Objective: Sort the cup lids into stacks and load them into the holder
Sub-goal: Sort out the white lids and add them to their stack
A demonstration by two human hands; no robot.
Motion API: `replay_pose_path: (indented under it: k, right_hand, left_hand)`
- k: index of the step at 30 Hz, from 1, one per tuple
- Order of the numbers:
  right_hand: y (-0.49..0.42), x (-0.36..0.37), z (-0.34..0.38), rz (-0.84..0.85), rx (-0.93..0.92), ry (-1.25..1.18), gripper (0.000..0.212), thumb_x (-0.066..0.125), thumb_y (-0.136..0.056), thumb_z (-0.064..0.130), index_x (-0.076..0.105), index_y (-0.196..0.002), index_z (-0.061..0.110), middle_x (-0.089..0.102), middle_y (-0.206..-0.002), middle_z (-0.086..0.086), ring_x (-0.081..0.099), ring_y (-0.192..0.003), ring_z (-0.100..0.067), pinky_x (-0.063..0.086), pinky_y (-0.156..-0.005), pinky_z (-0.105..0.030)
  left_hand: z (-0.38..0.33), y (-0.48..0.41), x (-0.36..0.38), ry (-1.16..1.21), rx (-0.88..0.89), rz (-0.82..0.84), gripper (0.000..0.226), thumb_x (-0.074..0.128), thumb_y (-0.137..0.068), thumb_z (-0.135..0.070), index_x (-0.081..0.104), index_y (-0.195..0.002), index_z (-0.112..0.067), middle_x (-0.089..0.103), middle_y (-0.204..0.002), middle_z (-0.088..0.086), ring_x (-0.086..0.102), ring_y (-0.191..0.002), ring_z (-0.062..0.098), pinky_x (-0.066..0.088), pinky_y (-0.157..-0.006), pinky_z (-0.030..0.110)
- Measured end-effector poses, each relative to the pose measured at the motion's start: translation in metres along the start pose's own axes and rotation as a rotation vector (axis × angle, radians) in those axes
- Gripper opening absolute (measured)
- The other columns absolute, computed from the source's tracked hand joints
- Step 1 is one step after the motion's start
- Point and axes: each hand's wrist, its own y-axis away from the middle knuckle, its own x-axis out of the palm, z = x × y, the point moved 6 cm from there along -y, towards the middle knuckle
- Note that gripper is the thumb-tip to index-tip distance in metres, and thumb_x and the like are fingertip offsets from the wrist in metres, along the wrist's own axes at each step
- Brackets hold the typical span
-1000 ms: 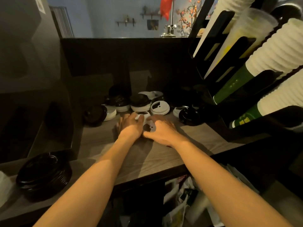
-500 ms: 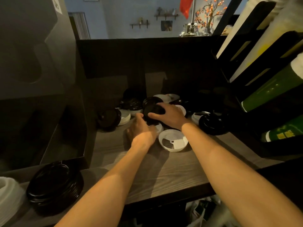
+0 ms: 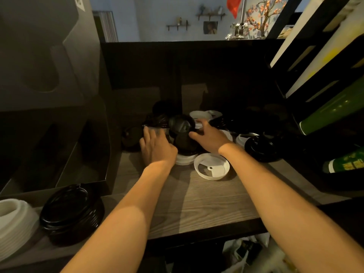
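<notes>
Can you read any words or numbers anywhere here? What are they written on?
No text here can be read.
Yellow marks on the green cup stack: too blurred to read.
White sticker on the dark box: cut off by the frame edge, unreadable.
Black lid in the right hand: no print shows.

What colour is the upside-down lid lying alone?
The round upturned plastic lid is white; head view.
</notes>
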Motion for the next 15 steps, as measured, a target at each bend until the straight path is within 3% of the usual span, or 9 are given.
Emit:
replay_pose_path:
  k: [2, 6, 10, 15]
  right_hand:
    - [0.0, 0.005, -0.001, 0.068, 0.016, 0.001, 0.065, 0.054, -0.096, 0.051, 0.03, -0.153, 0.035, 0.058, -0.141, -0.005, 0.054, -0.129, -0.03, 0.043, -0.107, -0.042]
    - [-0.001, 0.0, -0.001, 0.058, -0.011, -0.09, 0.055, 0.058, -0.094, 0.046, 0.046, -0.145, 0.031, 0.062, -0.134, -0.003, 0.058, -0.124, -0.026, 0.045, -0.107, -0.043]
    - [0.0, -0.004, 0.002, 0.011, -0.063, 0.061, 0.045, 0.051, -0.095, 0.056, 0.056, -0.133, 0.033, 0.063, -0.134, -0.001, 0.055, -0.125, -0.027, 0.042, -0.108, -0.047]
    - [0.006, -0.004, 0.012, 0.03, -0.148, 0.223, 0.046, 0.039, -0.099, 0.064, 0.068, -0.107, 0.03, 0.07, -0.107, 0.001, 0.061, -0.104, -0.021, 0.044, -0.096, -0.04]
  left_hand:
    - [-0.001, 0.002, -0.001, -0.068, 0.005, 0.02, 0.049, 0.049, -0.099, -0.028, 0.048, -0.147, -0.015, 0.044, -0.157, 0.011, 0.011, -0.156, 0.028, 0.015, -0.123, 0.045]
    - [-0.004, 0.001, -0.014, -0.168, 0.045, -0.048, 0.053, 0.066, -0.094, -0.035, 0.05, -0.142, -0.017, 0.055, -0.145, 0.009, 0.036, -0.143, 0.028, 0.016, -0.123, 0.047]
    - [0.002, -0.002, -0.016, -0.264, 0.026, 0.009, 0.03, 0.06, -0.095, -0.021, 0.066, -0.124, -0.015, 0.056, -0.14, 0.011, 0.037, -0.139, 0.029, 0.015, -0.124, 0.048]
    - [0.002, -0.001, -0.02, -0.209, 0.059, -0.061, 0.029, 0.062, -0.096, -0.022, 0.066, -0.124, -0.016, 0.062, -0.132, 0.009, 0.042, -0.134, 0.029, 0.02, -0.121, 0.048]
